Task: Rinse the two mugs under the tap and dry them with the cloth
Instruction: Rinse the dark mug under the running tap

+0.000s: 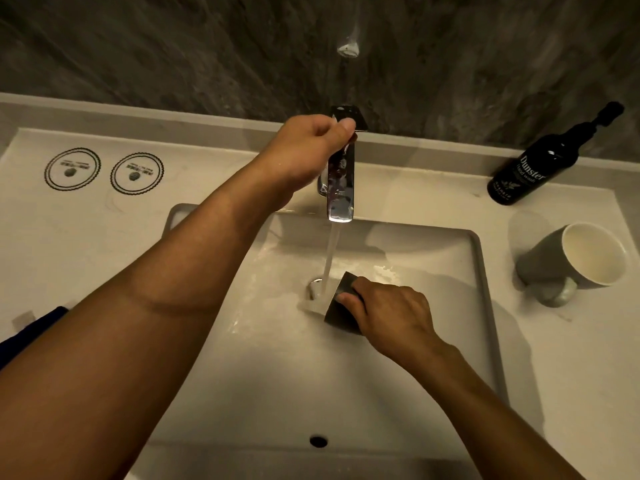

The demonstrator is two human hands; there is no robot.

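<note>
From the head camera, the left hand (304, 150) reaches across the basin, its fingers curled round the flat, mirror-bright lever of the tap (341, 181), a slim rectangular chrome spout that pours a straight stream of water (328, 261) down toward the drain. The right hand (388, 313) is low in the sink (479, 258), a smooth, white, square-cornered ceramic basin, and its grip is closed round a mug (341, 299): the fingers wrap the grey, matt outer wall and tip the mug on its side, with its mouth turned toward the stream, which falls just at its rim. The second mug (571, 261) stands on the tabletop (104, 237) to the right of the sink, well apart from the hands; it is grey outside with a glossy cream inside and a rounded handle facing the camera. Behind it stands a dark, glossy bottle (540, 168) of hand wash with a black pump top and white lettering. On the pale, stone-like tabletop at far left lie two round printed coasters (104, 169) with scalloped edges. A dark blue cloth (31, 330) peeks out at the left edge, partly hidden by the left forearm.
</note>
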